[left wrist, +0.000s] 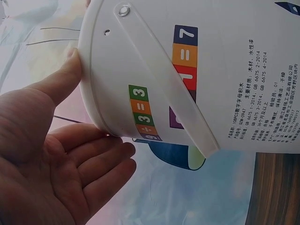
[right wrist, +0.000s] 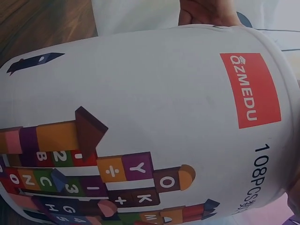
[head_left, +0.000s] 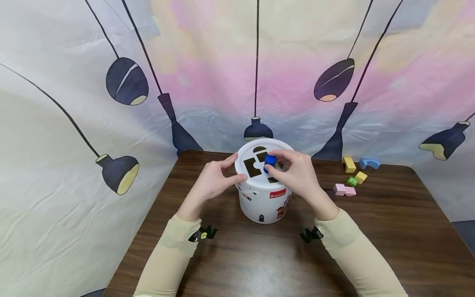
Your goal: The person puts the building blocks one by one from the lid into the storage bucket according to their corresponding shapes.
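A white toy-block bucket stands upright on the table, its white lid pierced with dark cut-out holes of different shapes. My right hand pinches a small blue block between thumb and fingers, just over the lid's holes. The block's lower end is partly hidden by the thumb. My left hand touches the left rim of the lid with thumb and forefinger spread apart. In the left wrist view, that hand's other fingers extend loosely beside the bucket, near its white handle.
Right of the bucket lie a yellow block, a blue arch block, a smaller yellow block, a green numbered block and pink blocks. A patterned cloth hangs behind the brown wooden table.
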`<state>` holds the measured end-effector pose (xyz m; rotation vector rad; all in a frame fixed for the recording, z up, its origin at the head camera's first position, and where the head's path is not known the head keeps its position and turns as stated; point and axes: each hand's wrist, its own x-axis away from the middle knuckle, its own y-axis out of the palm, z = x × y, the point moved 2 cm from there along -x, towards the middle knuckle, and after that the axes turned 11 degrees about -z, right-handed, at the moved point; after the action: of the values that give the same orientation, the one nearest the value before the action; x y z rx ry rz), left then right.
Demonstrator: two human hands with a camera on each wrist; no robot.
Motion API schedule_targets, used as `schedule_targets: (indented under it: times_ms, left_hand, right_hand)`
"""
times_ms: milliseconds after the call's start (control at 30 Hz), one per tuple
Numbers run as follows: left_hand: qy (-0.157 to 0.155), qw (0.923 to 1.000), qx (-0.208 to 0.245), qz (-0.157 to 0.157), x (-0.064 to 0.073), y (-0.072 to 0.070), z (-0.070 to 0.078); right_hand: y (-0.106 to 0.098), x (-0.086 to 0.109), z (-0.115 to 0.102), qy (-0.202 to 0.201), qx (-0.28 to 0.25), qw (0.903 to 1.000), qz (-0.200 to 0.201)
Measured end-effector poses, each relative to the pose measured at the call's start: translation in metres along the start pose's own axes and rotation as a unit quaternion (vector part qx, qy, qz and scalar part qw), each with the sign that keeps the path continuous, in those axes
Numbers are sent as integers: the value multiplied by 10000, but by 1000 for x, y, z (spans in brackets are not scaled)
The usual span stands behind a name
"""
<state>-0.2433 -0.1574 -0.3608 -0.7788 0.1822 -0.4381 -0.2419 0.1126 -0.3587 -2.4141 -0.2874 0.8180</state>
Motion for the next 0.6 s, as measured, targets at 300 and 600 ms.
schedule_targets:
  times_ms: [300,600]
  left_hand:
    - [-4,10000,-41,-8,0,0,1]
    - [-69,10000,24,31,0,0,1]
  right_hand:
    - [0,0,-1,-175,107,9998,34]
    - [1,0,-1,-216,36,9997,133]
